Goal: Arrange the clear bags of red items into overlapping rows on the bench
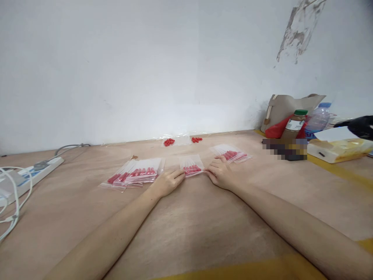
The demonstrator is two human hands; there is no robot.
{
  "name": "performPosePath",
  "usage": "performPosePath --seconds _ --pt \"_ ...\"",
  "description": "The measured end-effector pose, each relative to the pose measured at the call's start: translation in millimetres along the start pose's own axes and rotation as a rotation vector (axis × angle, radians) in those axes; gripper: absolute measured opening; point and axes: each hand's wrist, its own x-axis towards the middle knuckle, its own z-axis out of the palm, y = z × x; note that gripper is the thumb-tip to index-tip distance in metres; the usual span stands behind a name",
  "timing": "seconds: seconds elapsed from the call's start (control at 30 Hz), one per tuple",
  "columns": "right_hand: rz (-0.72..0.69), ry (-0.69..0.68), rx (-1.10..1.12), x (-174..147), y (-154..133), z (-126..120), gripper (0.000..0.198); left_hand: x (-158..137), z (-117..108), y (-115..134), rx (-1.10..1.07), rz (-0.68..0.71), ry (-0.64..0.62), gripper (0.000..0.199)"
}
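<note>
Here, mid-desk [192, 225], the left grip [167, 182] and right grip [219, 175] pinch the opposite ends of a small clear bag [191, 166] of red pieces. Filled bags [136, 174] lie left, more bags [231, 154] right; loose red pieces [169, 142] sit near the far edge.

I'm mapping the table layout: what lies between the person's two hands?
In the head view, a small clear bag of red pieces lies between the left hand and the right hand; both hands' fingertips touch its near corners.
</note>
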Motion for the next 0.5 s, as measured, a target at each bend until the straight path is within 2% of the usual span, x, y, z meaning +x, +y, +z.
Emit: performPosePath --seconds 0.23,0.5 --pt "-0.034 -0.046 -0.015 -0.2 0.7 -1.6 0.018 2.5 -3.9 1.4 0.019 0.007 -0.009 0.023" --pt "-0.133 -0.016 -0.181 5.3 -9.3 -5.0 0.019 8.5 -6.2 4.1 0.073 -0.002 -0.001 0.022"
